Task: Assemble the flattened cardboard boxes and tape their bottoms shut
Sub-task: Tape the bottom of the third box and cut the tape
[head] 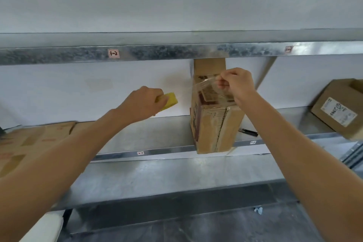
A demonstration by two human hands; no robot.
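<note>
On the middle shelf of a metal rack, a set-up cardboard box stands near the front edge. One flap is raised at its far end, and a closed pair of flaps faces the camera with the seam between them running top to bottom. The right hand is up at the box's upper corner, its fingers curled and pinching a strip of clear tape that hangs crumpled and glossy over the top edge and down the printed side. The left hand is well apart from the box, out toward the back wall, gripping a yellow object. This is likely the tape holder, though too little of it shows to be sure.

The step in hand appears to be taping this box's closed flaps. The strip is loose and wrinkled, not pressed flat, so the seam does not look sealed. The next move calls for pulling the strip taut, laying it square along the seam and smoothing it down. A free palm would help steady the box, because it is tall and narrow and could tip or slide on the smooth metal.

To the left lie flattened boxes, waiting their turn. A dark pen rests on the shelf just behind the box, and another box sits tilted at the far right.
</note>
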